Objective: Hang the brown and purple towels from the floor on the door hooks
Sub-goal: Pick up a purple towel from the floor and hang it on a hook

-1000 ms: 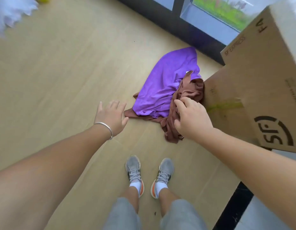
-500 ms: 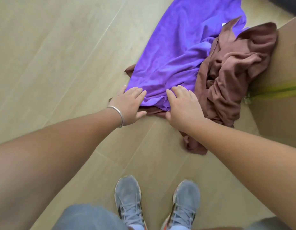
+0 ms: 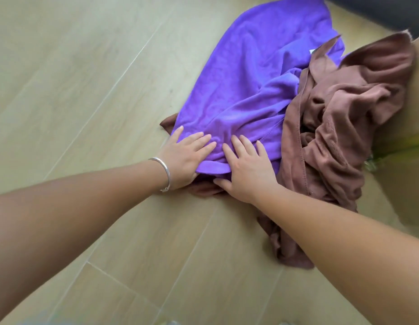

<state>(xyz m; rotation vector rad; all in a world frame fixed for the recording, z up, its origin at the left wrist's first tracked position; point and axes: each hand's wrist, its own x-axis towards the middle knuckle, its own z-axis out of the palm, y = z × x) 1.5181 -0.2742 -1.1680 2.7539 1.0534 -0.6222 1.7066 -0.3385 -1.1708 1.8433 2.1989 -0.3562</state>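
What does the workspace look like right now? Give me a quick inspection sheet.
Surface: light wood-plank floor.
Job's things: purple towel spread on the floor, lying over part of the brown towel, which is crumpled against a cardboard box. No door hooks in view.
Clutter: nothing seen beyond the box.
Hands: left hand and right hand both lie on the purple towel's near edge, fingers straight, thumbs at its hem; no grip yet. Silver bracelet on the left wrist.
Cables: nothing seen.
Surroundings: dark band at the top right.
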